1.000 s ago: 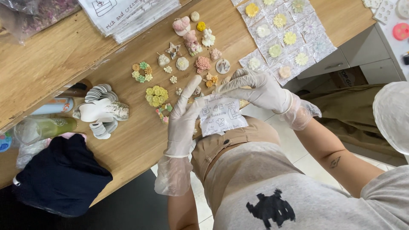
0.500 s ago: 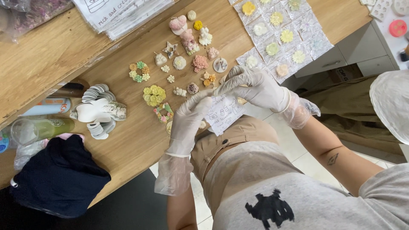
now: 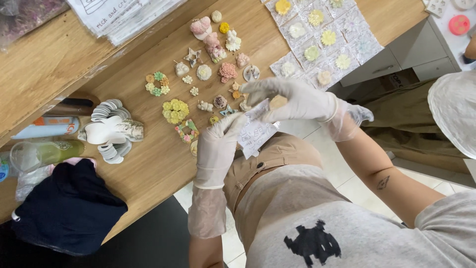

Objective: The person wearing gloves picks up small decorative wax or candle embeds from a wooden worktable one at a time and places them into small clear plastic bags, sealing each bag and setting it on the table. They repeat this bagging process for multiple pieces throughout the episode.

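Both your hands are gloved and meet just over the table [image 3: 148, 164] edge, above your lap. Your left hand [image 3: 216, 149] has its fingers pressed onto the lower left edge of a small clear packet [image 3: 255, 133] with printing on it, a pinching grip on that corner. Your right hand [image 3: 292, 101] comes in from the right, fingers curled over the packet's upper end; a small tan piece [image 3: 277, 102] sits at its fingertips, right at the top of the packet. Pinched, or just resting against the fingers: cannot tell for sure, though the grip looks closed on it.

Key relation: the packet hangs between the two grips, its long axis running from upper right (right hand) down to lower left (left hand). The tan piece lies at the upper end, so your right hand is the nearer one by far; the left only steadies the bottom.

Around it: a spread of small moulded ornaments [image 3: 228, 72], flowers and stars and figures, lies on the table just beyond your hands. A yellow flower cluster [image 3: 175, 110] is near your left hand. A row of already packeted pieces [image 3: 322, 44] lies up right, well apart. A white scalloped stack [image 3: 111, 131] and a dark cloth [image 3: 67, 208] are off to the left.
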